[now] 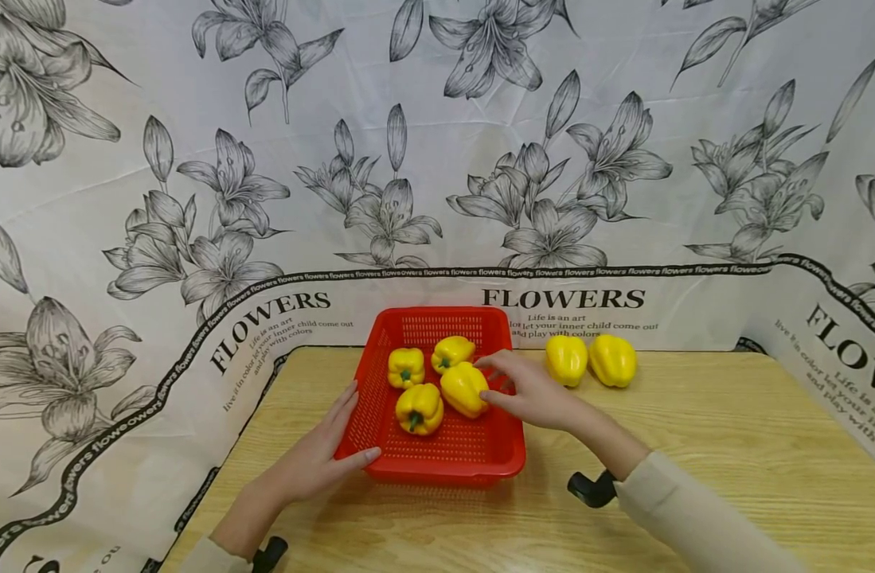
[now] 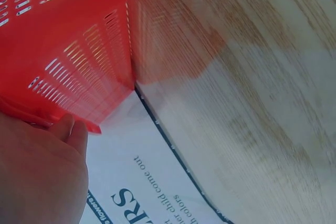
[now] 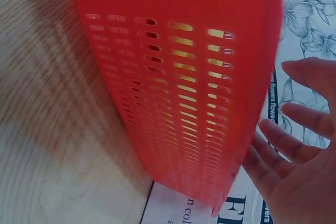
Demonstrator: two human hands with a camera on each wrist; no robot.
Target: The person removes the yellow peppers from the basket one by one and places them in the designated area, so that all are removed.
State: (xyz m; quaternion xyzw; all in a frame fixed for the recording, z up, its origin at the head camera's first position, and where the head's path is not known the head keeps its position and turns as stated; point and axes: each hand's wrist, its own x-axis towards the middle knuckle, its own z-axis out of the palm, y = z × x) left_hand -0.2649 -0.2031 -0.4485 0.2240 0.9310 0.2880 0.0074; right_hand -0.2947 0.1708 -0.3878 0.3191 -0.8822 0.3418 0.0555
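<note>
A red plastic basket (image 1: 444,461) with slotted walls holds several yellow bell peppers, among them a front one (image 1: 419,409) and a right one (image 1: 464,390). My left hand (image 1: 315,461) holds the basket's near-left corner, thumb over the rim and fingers along the outer side. In the left wrist view, fingertips (image 2: 77,129) lie at the basket's rim. My right hand (image 1: 533,391) is over the basket's right rim beside the right pepper, its fingers loosely spread. The right wrist view shows those fingers (image 3: 289,140) apart, gripping nothing; whether the thumb touches the pepper, I cannot tell.
Two more yellow bell peppers, one (image 1: 567,360) beside the other (image 1: 612,360), stand on the wooden table (image 1: 724,446) right of the basket, near the back edge. A flower-printed cloth (image 1: 423,199) hangs behind the table and along its sides.
</note>
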